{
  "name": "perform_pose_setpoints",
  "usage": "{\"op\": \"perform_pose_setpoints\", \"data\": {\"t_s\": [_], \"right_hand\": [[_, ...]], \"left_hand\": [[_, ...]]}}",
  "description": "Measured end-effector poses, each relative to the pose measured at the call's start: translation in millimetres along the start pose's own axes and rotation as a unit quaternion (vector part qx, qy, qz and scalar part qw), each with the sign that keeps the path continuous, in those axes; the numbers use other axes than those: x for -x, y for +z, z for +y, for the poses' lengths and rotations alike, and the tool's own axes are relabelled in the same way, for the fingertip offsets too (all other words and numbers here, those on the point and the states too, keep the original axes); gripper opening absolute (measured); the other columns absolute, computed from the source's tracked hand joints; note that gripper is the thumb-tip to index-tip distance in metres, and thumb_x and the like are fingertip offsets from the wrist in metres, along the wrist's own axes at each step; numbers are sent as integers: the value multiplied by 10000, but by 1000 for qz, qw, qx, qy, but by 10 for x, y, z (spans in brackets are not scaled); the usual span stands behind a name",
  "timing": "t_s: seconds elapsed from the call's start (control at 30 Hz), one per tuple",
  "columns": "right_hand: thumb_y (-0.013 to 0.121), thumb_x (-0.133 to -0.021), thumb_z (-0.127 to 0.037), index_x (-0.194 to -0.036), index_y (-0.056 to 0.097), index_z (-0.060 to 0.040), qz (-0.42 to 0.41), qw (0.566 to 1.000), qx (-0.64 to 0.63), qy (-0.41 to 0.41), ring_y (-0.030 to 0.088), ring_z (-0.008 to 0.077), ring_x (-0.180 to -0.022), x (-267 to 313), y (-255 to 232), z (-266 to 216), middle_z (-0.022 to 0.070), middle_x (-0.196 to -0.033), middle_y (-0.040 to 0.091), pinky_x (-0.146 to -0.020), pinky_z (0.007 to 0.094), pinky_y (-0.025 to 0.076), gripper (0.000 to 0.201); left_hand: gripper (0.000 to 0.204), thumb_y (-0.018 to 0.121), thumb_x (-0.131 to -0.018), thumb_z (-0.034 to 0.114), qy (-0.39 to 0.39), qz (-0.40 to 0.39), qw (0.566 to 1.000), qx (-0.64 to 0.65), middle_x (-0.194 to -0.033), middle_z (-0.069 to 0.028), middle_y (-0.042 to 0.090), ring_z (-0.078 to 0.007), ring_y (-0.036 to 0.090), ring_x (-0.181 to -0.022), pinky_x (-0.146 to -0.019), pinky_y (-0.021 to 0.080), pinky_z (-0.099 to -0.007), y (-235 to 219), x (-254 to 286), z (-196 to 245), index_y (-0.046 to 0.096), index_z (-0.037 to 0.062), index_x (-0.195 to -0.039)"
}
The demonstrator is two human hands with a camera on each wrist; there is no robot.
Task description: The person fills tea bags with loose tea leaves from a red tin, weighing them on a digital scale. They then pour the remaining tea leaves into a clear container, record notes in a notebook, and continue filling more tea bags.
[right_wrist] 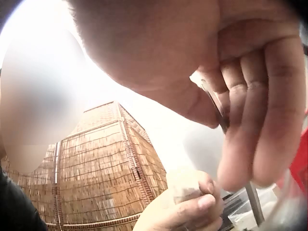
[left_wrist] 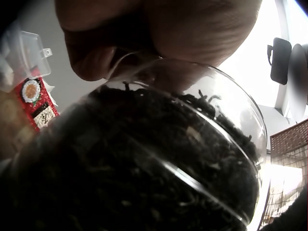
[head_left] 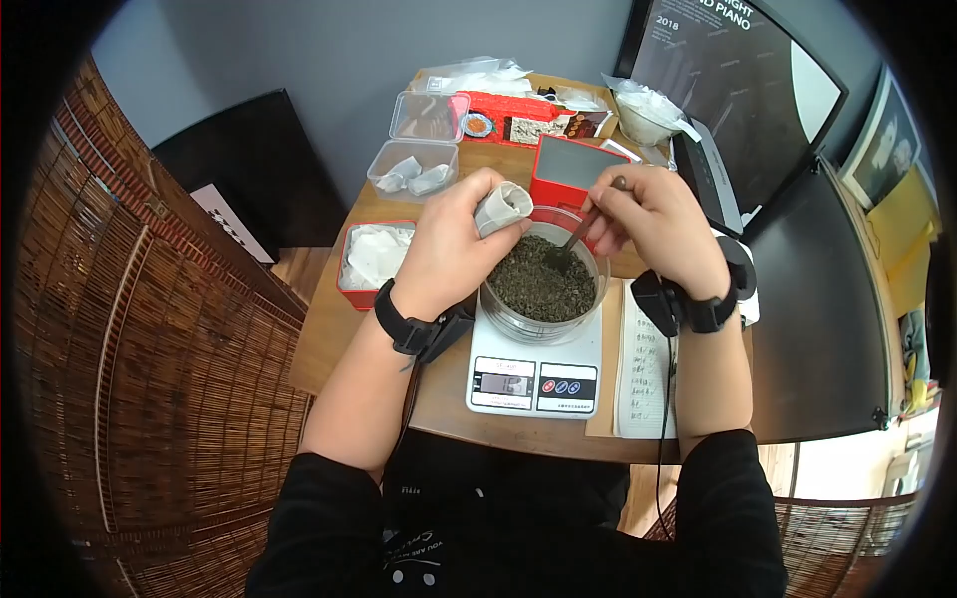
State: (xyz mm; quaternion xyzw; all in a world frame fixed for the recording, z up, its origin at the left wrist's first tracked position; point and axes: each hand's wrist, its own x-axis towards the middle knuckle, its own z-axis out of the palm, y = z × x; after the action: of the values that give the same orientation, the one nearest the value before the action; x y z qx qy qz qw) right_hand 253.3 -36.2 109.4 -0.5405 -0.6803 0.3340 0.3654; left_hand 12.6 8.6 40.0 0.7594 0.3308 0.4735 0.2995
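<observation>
Spoon [head_left: 576, 237] aslant in curled right hand [head_left: 662, 227]

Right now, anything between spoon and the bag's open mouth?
Only the clear tub's rim, it seems: the spoon's head sits in the dried leaves, and the left hand holds the bag near that rim. Nothing else visible.

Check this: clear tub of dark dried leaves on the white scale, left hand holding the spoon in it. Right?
Wrong hand: the head view shows the right hand holding the spoon. The clear tub of dark dried leaves is on the white scale, as stated.
</observation>
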Motion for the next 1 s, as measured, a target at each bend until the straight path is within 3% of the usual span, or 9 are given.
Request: {"op": "perform_pose_setpoints", "data": {"t_s": [0.07, 0.1, 0.17, 0.3, 0.5, 0.8, 0.87, 1.0], "right_hand": [[588, -1084, -157, -1013, 686, 76, -4, 997, -65, 30, 740, 168, -648, -102, -26, 88, 138, -800, 767, -606, 288, 596, 263], [588, -1084, -157, -1013, 686, 76, -4, 997, -65, 30, 740, 168, -648, -141, -53, 151, 138, -800, 767, -606, 288, 596, 263], [578, -1095, -175, -1020, 698, 59, -7, 990, -133, 52, 733, 168, -645, -206, -126, 286, 137, -804, 769, -617, 292, 599, 273], [515, -1143, -212, -1063, 707, 12, -45, 988, -134, 67, 736, 134, -666, -248, -161, 325, 112, -829, 778, -659, 249, 596, 305], [523, -1140, -216, -1101, 703, 26, -70, 972, -204, 90, 746, 140, -691, -304, -156, 402, 128, -859, 782, -700, 271, 629, 304], [548, -1129, -207, -1114, 695, 45, -56, 950, -294, 84, 742, 129, -645, -322, -273, 505, 121, -843, 786, -623, 232, 625, 292], [556, -1122, -206, -1100, 710, 39, -55, 949, -300, 78, 736, 124, -657, -304, -344, 486, 113, -848, 782, -632, 234, 617, 290], [556, -1121, -209, -1097, 727, 33, -51, 943, -325, 50, 728, 117, -665, -270, -456, 453, 98, -851, 777, -631, 234, 607, 298]], "left_hand": [[234, 823, -891, 100, -5, -1, 1000, -6, -918, -154, 731, -309, 728, -863, -783, 551, -403, -12, -4, 8, 652, 7, -1020], [234, 823, -891, 100, -5, -1, 1000, -6, -918, -154, 731, -309, 728, -863, -783, 551, -403, -14, -6, 6, 652, 7, -1020], [235, 823, -892, 101, -2, 2, 1000, 1, -907, -146, 725, -289, 719, -844, -775, 548, -396, -11, -6, 2, 646, 7, -1012], [236, 823, -893, 101, 7, 6, 1000, 8, -901, -143, 720, -285, 712, -835, -768, 545, -393, -11, -5, -19, 641, 6, -1009], [238, 822, -894, 102, 4, 3, 1000, 23, -898, -137, 710, -273, 696, -818, -760, 540, -388, -18, -5, -40, 629, 9, -997], [234, 821, -893, 96, 7, 20, 1000, 16, -899, -143, 718, -267, 712, -834, -771, 548, -389, -18, -6, -30, 636, 6, -1005], [219, 819, -924, 47, -8, 22, 999, 24, -883, -17, 643, -109, 584, -830, -767, 502, -302, -22, -5, -27, 616, 19, -1003], [224, 819, -918, 47, 1, 25, 1000, 16, -876, -23, 653, -114, 594, -821, -765, 509, -310, -21, -9, -35, 615, 19, -1005]]}}
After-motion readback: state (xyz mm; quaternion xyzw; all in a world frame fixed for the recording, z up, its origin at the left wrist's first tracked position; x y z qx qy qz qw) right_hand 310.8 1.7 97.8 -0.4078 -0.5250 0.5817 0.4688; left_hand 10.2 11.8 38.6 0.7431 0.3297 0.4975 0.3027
